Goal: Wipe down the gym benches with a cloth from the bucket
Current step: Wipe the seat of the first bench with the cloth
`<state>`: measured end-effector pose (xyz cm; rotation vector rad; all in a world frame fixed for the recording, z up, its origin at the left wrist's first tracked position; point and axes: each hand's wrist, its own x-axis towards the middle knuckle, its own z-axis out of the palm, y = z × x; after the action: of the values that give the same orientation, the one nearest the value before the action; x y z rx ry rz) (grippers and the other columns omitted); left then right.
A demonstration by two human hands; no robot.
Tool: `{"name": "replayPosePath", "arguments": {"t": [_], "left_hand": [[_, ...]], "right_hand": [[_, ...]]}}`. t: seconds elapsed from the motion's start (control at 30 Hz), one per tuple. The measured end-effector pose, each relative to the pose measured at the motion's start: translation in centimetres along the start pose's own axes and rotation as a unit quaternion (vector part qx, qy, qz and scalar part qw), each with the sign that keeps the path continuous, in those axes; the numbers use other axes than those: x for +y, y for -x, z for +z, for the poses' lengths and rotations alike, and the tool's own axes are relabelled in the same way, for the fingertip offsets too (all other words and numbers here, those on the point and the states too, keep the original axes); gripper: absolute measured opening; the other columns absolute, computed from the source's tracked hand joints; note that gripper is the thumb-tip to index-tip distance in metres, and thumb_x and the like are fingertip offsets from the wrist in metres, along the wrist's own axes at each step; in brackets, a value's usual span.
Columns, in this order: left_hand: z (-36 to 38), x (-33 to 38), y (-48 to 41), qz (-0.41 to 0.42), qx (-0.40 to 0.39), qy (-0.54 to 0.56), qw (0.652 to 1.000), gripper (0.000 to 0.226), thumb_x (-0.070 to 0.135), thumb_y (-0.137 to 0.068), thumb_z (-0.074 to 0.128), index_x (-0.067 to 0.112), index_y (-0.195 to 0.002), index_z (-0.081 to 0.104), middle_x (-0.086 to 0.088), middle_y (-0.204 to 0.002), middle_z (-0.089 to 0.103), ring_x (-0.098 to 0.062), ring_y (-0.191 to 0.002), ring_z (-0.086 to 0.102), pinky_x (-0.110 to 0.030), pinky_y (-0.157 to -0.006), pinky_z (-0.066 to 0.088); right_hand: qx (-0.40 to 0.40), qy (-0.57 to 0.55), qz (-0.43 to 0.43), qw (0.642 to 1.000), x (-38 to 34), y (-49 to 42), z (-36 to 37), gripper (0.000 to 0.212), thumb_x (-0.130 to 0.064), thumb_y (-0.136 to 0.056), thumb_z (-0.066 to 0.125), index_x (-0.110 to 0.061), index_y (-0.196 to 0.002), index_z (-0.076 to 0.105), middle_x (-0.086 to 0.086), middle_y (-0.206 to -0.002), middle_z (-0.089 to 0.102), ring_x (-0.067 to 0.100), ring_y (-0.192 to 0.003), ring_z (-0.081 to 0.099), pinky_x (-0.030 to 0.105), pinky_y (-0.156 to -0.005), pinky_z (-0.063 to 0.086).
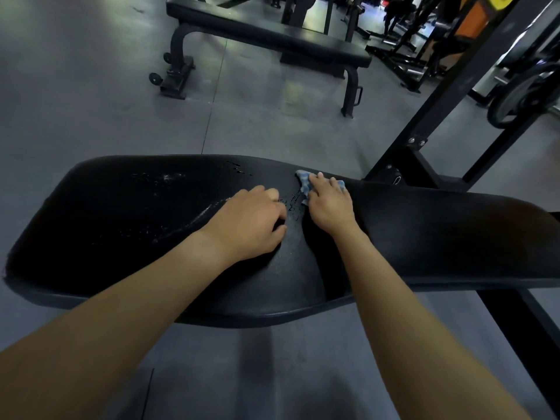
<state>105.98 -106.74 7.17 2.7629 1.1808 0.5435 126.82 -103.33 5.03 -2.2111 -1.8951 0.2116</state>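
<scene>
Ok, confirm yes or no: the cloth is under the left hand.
No, the blue cloth lies under the right hand on the bench, while the left hand rests beside it holding nothing.

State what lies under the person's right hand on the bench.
A blue cloth lies under the right hand, pressed on the black bench. Its middle is covered by the hand.
</scene>
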Motion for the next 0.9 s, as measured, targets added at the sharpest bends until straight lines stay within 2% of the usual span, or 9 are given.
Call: {"name": "replayPosePath", "arguments": {"t": [0.13,0.27,0.37,0.43,0.53,0.73,0.9], "left_hand": [[0.1,-0.4,0.2,0.006,0.005,0.005,1.000,0.035,0.046,-0.099,0.052,0.025,-0.119,0.071,0.004,-0.108,0.055,-0.015,-0.099,0.052,-0.036,-0.088,0.046],[0.0,-0.9,0.3,0.006,0.010,-0.009,1.000,0.039,0.050,-0.099,0.052,0.026,-0.122,0.070,0.004,-0.113,0.058,-0.014,-0.101,0.054,-0.035,-0.090,0.046],[-0.1,-1.1,0.5,0.007,0.018,-0.024,1.000,0.037,0.051,-0.099,0.051,0.027,-0.119,0.071,0.005,-0.113,0.058,-0.013,-0.101,0.053,-0.034,-0.090,0.043],[-0.1,-1.3,0.6,0.009,0.024,-0.027,0.999,0.036,0.050,-0.099,0.050,0.027,-0.117,0.071,0.005,-0.115,0.059,-0.012,-0.102,0.054,-0.034,-0.092,0.044],[-0.1,-1.6,1.0,0.007,0.015,-0.027,1.000,0.036,0.050,-0.100,0.050,0.027,-0.118,0.070,0.007,-0.117,0.061,-0.012,-0.104,0.057,-0.036,-0.096,0.045],[-0.7,-2.1,1.7,0.005,-0.014,-0.016,1.000,0.034,0.047,-0.100,0.051,0.025,-0.117,0.071,0.009,-0.118,0.067,-0.012,-0.105,0.063,-0.040,-0.105,0.044],[-0.7,-2.3,2.0,0.006,-0.023,-0.008,1.000,0.035,0.047,-0.100,0.051,0.026,-0.119,0.071,0.009,-0.119,0.068,-0.012,-0.106,0.064,-0.040,-0.110,0.041]], "right_hand": [[-0.001,0.037,-0.025,0.999,0.2,-0.8,-0.1,0.049,-0.028,-0.106,0.028,-0.020,-0.153,0.035,0.006,-0.165,0.026,0.030,-0.152,0.021,0.049,-0.124,0.017],[-0.037,0.046,-0.063,0.996,-0.9,1.4,-0.1,0.054,-0.036,-0.108,0.025,-0.023,-0.160,0.022,0.001,-0.169,0.014,0.026,-0.156,0.009,0.047,-0.126,0.007],[-0.039,0.045,-0.134,0.989,-1.2,4.9,0.1,0.055,-0.041,-0.109,0.024,-0.026,-0.161,0.018,-0.005,-0.169,0.012,0.020,-0.156,0.004,0.042,-0.126,0.003],[-0.053,0.046,-0.152,0.986,-1.0,5.4,-0.3,0.055,-0.043,-0.109,0.024,-0.029,-0.161,0.017,-0.008,-0.169,0.010,0.016,-0.156,0.002,0.040,-0.127,0.003],[-0.067,0.056,-0.133,0.987,-0.5,2.6,-0.7,0.057,-0.047,-0.108,0.025,-0.030,-0.161,0.018,-0.009,-0.169,0.011,0.015,-0.156,0.005,0.042,-0.126,0.006],[-0.061,0.046,-0.014,0.997,-2.0,-2.3,0.0,0.061,-0.048,-0.106,0.020,-0.025,-0.162,0.014,-0.002,-0.170,0.008,0.023,-0.157,0.003,0.047,-0.126,0.002],[-0.080,0.042,-0.094,0.991,-2.8,1.8,-0.2,0.056,-0.042,-0.108,0.020,-0.027,-0.162,0.012,-0.006,-0.170,0.005,0.020,-0.157,-0.001,0.043,-0.125,0.000]]}}
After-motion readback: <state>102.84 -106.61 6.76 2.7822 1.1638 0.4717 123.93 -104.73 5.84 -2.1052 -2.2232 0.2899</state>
